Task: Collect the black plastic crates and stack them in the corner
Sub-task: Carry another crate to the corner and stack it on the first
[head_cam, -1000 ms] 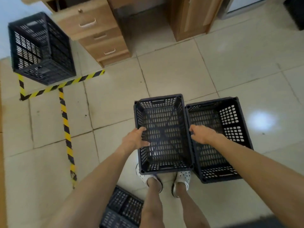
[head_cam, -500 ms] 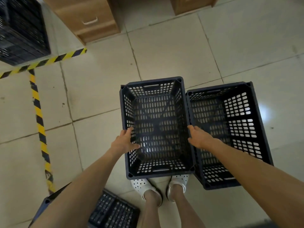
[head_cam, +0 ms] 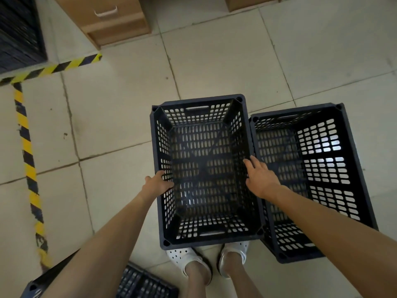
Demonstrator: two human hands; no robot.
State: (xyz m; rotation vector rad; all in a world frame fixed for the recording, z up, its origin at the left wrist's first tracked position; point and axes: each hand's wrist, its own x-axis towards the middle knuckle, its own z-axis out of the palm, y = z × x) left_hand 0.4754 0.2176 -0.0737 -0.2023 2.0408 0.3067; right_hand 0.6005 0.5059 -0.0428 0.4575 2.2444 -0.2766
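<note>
Left hand (head_cam: 158, 184) and right hand (head_cam: 258, 178) clamped on opposite long rims of black perforated plastic crate (head_cam: 204, 235); lift level, clear of neighbouring black slotted crate (head_cam: 335, 190) just beside.

Bare forearms, bare lower legs, white clogs.
The person wears perforated white clogs (head_cam: 186, 255), apparently slip-on; no sleeves reach the left hand (head_cam: 158, 186) or right hand (head_cam: 258, 179).
</note>
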